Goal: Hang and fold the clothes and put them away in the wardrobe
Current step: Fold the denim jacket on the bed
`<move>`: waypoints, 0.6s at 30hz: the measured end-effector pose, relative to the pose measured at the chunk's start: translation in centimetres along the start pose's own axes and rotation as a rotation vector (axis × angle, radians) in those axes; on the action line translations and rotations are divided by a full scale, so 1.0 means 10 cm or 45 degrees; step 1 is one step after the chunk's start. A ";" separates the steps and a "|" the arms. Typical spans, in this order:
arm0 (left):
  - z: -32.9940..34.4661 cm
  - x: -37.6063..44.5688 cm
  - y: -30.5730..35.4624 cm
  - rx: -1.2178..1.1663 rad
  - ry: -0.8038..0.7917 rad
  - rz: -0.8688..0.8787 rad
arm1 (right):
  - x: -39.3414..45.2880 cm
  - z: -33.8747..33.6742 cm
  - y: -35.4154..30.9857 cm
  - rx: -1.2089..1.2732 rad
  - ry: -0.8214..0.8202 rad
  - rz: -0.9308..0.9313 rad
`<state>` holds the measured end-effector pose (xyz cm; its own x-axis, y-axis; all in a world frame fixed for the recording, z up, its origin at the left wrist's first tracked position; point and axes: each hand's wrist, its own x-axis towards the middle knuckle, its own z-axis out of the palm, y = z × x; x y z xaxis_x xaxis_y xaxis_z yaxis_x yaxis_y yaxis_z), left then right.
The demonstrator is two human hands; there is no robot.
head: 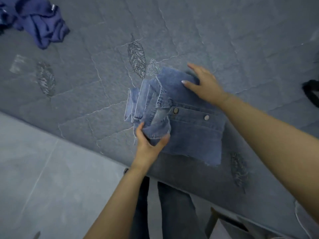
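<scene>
A blue denim jacket (195,130) with two metal snap buttons lies folded on the grey quilted bed (86,80), near its front edge. My left hand (150,144) grips a bunched sleeve or cuff part of the denim at the jacket's left side, thumb and fingers curled around the cloth. My right hand (205,85) rests flat on the jacket's far corner with fingers straight. A crumpled dark blue garment (43,23) lies at the bed's far left.
The bed's edge runs diagonally from left to lower right, with pale grey floor (43,178) below it. My legs in dark jeans (170,213) stand against the bed. A black object (310,92) shows at the right edge.
</scene>
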<state>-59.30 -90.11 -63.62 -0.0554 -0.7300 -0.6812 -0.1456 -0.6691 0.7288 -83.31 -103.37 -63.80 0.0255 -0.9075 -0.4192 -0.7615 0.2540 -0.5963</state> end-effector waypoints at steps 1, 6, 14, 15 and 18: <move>0.03 -0.03 -0.05 0.042 -0.034 0.092 | 0.13 0.02 -0.04 0.065 -0.096 0.017; -0.12 -0.09 -0.05 -0.117 0.249 0.172 | 0.42 0.03 -0.27 0.185 -0.201 -0.090; -0.92 0.16 0.05 -0.418 0.564 0.005 | 0.97 0.40 -0.84 0.369 -0.466 -0.084; -0.92 0.24 0.02 -0.443 0.614 -0.042 | 1.02 0.52 -0.83 0.362 -0.457 -0.070; -0.81 0.53 -0.08 -0.476 0.655 -0.211 | 1.13 0.82 -0.70 0.309 -0.382 -0.064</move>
<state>-51.50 -94.54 -67.24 0.4313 -0.5246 -0.7340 0.2469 -0.7139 0.6553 -72.33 -112.69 -70.01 0.2747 -0.7917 -0.5457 -0.5799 0.3163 -0.7508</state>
